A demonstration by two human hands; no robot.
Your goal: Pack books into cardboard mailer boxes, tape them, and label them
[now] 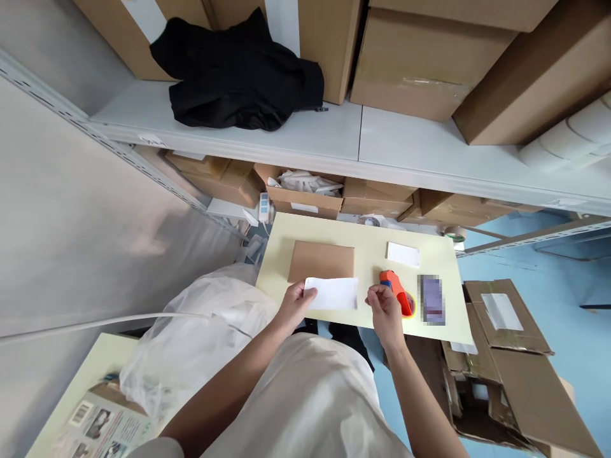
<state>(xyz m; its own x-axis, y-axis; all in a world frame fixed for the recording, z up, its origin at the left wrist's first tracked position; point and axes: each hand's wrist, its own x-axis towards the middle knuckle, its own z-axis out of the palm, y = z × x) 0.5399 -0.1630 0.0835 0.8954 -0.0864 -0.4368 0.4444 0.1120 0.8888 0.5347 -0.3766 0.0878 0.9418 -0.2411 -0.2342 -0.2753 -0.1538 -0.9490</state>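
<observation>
My left hand (296,306) pinches a blank-looking white paper slip (333,294) by its left edge, thumb on top. The slip hangs just over the near side of a flat brown cardboard box (322,259) on the pale yellow table (370,254). My right hand (386,312) is to the right of the slip, apart from it, with thumb and fingertips drawn together. Anything between those fingertips is too small to make out. Right behind that hand lies an orange tape dispenser (398,292) with a blue part, partly covered by the fingers.
A stack of white slips (403,254) lies at the table's back right, and a blurred-out purple item (432,300) near its right edge. A shelf (334,137) with cartons and a black garment (238,76) overhangs behind. Opened cartons (520,375) stand right, a plastic bag (200,324) left.
</observation>
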